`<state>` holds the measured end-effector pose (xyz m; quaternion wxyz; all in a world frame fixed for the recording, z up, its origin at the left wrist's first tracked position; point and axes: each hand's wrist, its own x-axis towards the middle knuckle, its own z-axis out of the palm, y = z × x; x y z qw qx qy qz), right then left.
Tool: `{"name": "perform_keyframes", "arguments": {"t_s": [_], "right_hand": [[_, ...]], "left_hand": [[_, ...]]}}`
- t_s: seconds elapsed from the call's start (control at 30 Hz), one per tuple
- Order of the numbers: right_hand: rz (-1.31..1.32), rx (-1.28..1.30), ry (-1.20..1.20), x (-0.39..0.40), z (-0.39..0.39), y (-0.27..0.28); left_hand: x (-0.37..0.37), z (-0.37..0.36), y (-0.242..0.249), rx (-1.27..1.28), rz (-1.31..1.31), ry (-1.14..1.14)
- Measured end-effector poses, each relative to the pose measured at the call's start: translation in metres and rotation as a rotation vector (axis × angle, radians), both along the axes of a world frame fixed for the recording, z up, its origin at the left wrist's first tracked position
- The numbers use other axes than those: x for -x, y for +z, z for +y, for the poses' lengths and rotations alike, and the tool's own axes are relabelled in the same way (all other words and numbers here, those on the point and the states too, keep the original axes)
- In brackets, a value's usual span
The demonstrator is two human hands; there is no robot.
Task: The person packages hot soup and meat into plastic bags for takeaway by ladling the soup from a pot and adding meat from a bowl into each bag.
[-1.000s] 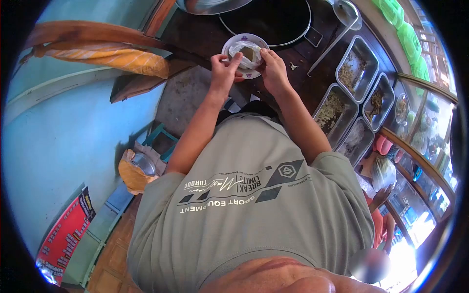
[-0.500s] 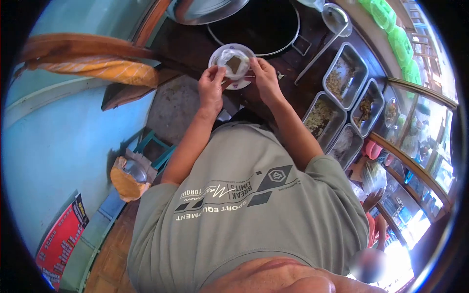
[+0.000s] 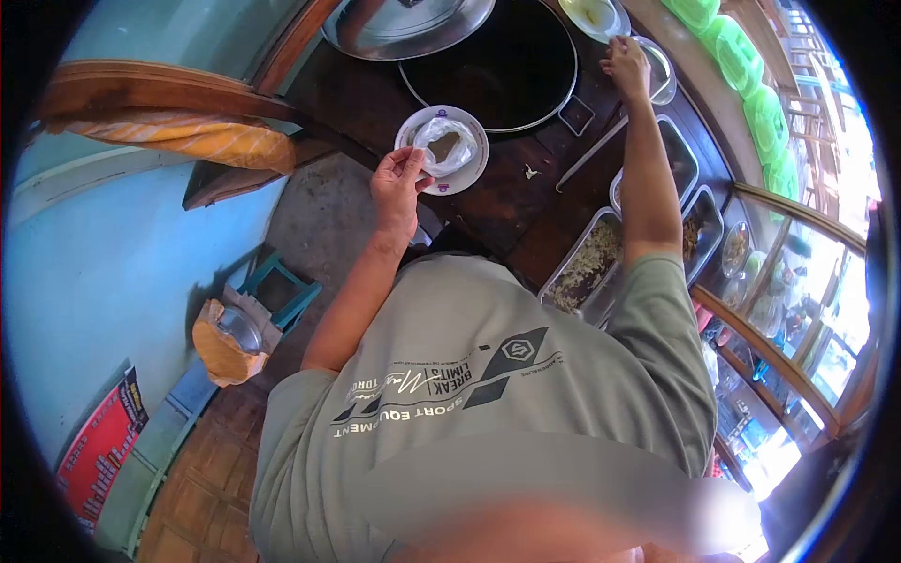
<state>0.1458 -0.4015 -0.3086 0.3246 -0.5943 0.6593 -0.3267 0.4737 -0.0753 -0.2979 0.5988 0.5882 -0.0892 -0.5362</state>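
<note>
A small white plate [image 3: 472, 169] sits on the dark counter, lined with a clear plastic bag [image 3: 450, 141] that has a brownish piece of food inside. My left hand [image 3: 397, 183] pinches the near edge of that bag at the plate's rim. My right hand [image 3: 624, 64] is stretched far forward to the right, with its fingers down on the cup of a long-handled metal ladle [image 3: 657, 75]. How it grips there is not clear.
A large black round pan [image 3: 507, 66] lies behind the plate, with a metal lid [image 3: 404, 23] to its left. Steel trays of chopped food [image 3: 587, 267] line the right side. Green containers [image 3: 741, 56] stand on a ledge. A small bowl [image 3: 591, 14] sits at the back.
My right hand has let go of the bag and reached forward to the ladle. The left hand still holds the bag's edge on the plate.
</note>
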Motion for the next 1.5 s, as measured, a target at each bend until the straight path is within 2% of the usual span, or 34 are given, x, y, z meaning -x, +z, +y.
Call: {"name": "perform_keyframes", "arguments": {"t_s": [0.1,0.2,0.3,0.33,0.43,0.47,0.57,0.63,0.73,0.83,0.9,0.97,1.03,1.13,1.2,1.27,1.33,1.43,1.5], "right_hand": [[0.081,0.062,0.039,0.0,0.019,0.029],[0.186,-0.089,0.217,-0.002,0.046,0.064],[0.381,-0.087,0.428,-0.006,0.066,0.069],[0.34,-0.166,0.446,-0.015,0.072,0.07],[0.476,-0.242,0.637,-0.046,0.064,0.036],[0.58,-0.187,0.708,-0.06,0.055,0.016],[0.818,-0.142,0.851,-0.102,0.021,-0.063],[0.883,-0.213,0.906,-0.117,-0.01,-0.133],[0.843,-0.338,0.829,-0.143,-0.02,-0.155],[0.786,-0.37,0.889,-0.165,-0.015,-0.129],[0.84,-0.474,0.926,-0.169,-0.016,-0.13],[0.804,-0.395,0.979,-0.162,-0.021,-0.153],[0.668,-0.137,1.036,-0.147,-0.025,-0.206],[0.746,-0.272,1.084,-0.154,-0.025,-0.195],[0.851,-0.345,1.028,-0.15,-0.032,-0.226],[0.853,-0.307,1.007,-0.142,-0.038,-0.262],[0.75,-0.164,1.02,-0.131,-0.041,-0.294],[0.808,-0.365,0.985,-0.139,-0.036,-0.269],[0.851,-0.343,1.011,-0.134,-0.045,-0.31]], "left_hand": [[-0.002,0.002,-0.004,-0.007,0.016,0.013],[-0.004,0.002,-0.004,0.008,0.046,0.022],[-0.002,0.002,0.003,-0.001,0.037,0.027],[-0.002,0.001,0.004,-0.008,0.026,0.03],[-0.001,0.0,0.002,-0.01,0.046,0.039],[-0.001,0.0,0.001,-0.012,0.04,0.036],[0.001,-0.003,0.002,-0.017,0.032,0.029],[0.001,-0.004,0.006,-0.02,0.038,0.042],[0.002,-0.004,0.007,-0.026,0.054,0.047],[0.001,-0.005,0.008,-0.025,0.057,0.063],[0.001,-0.004,0.008,-0.02,0.065,0.069],[0.0,-0.004,0.009,-0.029,0.066,0.074],[0.001,-0.005,0.012,-0.051,0.06,0.077],[0.001,-0.004,0.01,-0.057,0.056,0.077],[0.002,-0.004,0.009,-0.054,0.064,0.082],[0.003,-0.005,0.01,-0.056,0.059,0.08],[0.003,-0.005,0.012,-0.063,0.044,0.071],[0.002,-0.004,0.011,-0.073,0.048,0.064],[0.003,-0.004,0.011,-0.07,0.052,0.066]]}}
